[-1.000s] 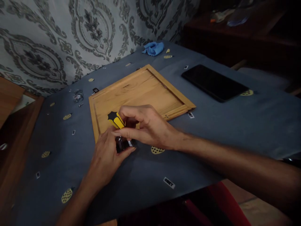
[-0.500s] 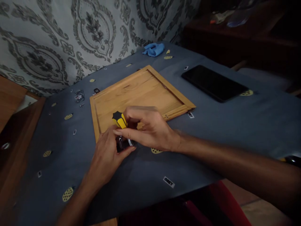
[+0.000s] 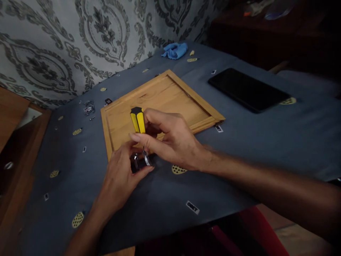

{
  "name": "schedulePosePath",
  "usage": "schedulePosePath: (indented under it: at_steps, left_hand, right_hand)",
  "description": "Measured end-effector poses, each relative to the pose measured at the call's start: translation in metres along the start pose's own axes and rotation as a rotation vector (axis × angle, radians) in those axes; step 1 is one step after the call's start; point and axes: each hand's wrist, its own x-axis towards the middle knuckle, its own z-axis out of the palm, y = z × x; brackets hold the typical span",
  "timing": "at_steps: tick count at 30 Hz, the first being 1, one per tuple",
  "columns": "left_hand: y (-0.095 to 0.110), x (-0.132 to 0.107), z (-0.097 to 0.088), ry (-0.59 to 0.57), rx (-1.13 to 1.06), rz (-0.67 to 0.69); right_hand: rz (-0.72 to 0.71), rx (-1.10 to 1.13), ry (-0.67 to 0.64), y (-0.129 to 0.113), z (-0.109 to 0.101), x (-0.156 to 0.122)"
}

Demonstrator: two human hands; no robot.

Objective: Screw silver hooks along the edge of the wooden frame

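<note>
My right hand (image 3: 173, 138) is closed round a yellow and black screwdriver (image 3: 138, 119), its handle tilted up. Its thin shaft points down at a shiny metal fitting (image 3: 146, 157), whose exact kind I cannot make out. Thumb and fingers of my left hand (image 3: 121, 170) curve round this fitting at the near edge of a framed wooden panel (image 3: 151, 103). The panel lies flat on the table. Where the screwdriver's tip meets the metal is partly hidden by my fingers.
On the dark blue patterned cloth (image 3: 226, 156), a shiny metal piece (image 3: 88, 108) and a small screw (image 3: 92, 118) lie at the left. A black phone (image 3: 247, 89) rests at the right. A crumpled blue cloth (image 3: 175, 51) lies near the patterned curtain (image 3: 103, 32).
My right hand has risen slightly with the screwdriver, whose handle stands higher and shows more. More of the metal fitting is visible. My left hand stays in place.
</note>
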Motion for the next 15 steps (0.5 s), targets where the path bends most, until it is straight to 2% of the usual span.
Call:
schedulePosePath:
  at_steps: [15]
  left_hand:
    - [-0.002,-0.0013,0.0022,0.032,0.052,0.072]
  right_hand:
    - [-0.022,-0.073,-0.032,0.003,0.0016,-0.0016]
